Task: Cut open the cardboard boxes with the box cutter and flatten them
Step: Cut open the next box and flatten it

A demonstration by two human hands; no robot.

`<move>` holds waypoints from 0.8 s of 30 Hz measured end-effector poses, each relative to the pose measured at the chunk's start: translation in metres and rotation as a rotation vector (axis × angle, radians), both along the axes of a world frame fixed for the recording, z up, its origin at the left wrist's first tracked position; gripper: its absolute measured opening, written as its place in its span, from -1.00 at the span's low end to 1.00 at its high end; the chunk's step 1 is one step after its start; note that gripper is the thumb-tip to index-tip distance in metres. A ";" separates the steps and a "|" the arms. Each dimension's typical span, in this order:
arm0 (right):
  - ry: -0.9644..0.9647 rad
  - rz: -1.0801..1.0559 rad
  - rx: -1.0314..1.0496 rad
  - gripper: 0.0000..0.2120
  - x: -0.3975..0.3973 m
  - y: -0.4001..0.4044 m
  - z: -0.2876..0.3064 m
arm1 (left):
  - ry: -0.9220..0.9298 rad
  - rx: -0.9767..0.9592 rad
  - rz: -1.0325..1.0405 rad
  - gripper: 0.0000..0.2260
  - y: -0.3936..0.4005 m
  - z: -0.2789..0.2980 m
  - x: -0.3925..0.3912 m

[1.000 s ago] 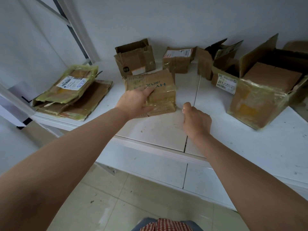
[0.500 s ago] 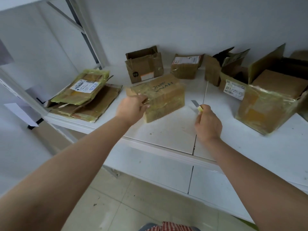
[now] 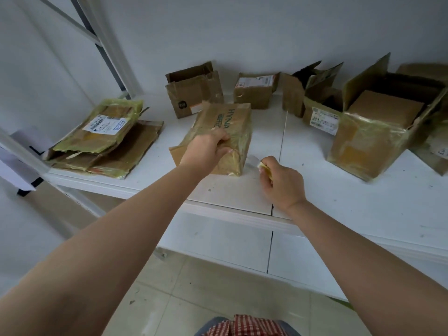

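Taped box [image 3: 218, 132] in left hand [image 3: 206, 151]

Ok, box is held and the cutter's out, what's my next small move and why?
Probably bring the box cutter in your right hand to the taped box's near end and slit the tape: your left hand grips that box, still sealed, blade just beside it.

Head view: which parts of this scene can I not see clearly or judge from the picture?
- Box cutter: the right hand covers the handle; only the blurred blade tip shows.
- Taped box: the left hand hides its near top edge; whether any seam is cut is unclear.
- Shipping labels, as on the flattened pile: text too small to read.
- Rightmost box: cut off by the picture edge.
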State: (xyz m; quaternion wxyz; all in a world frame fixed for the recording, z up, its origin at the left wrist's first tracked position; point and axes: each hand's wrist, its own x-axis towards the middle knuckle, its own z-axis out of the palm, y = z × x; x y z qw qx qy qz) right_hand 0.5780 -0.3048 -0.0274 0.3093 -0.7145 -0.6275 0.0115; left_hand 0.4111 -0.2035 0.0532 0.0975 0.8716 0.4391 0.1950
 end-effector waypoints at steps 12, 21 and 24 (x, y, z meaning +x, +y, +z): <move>0.037 -0.037 0.022 -0.79 -0.015 0.008 -0.002 | 0.105 0.167 0.076 -0.75 0.000 -0.005 0.014; 0.023 -0.031 0.016 -0.81 -0.017 0.010 -0.002 | 0.101 0.183 0.054 -0.76 0.004 -0.006 0.014; -0.033 -0.038 -0.028 -0.79 -0.019 0.012 -0.003 | 0.110 0.188 0.050 -0.76 0.004 -0.007 0.014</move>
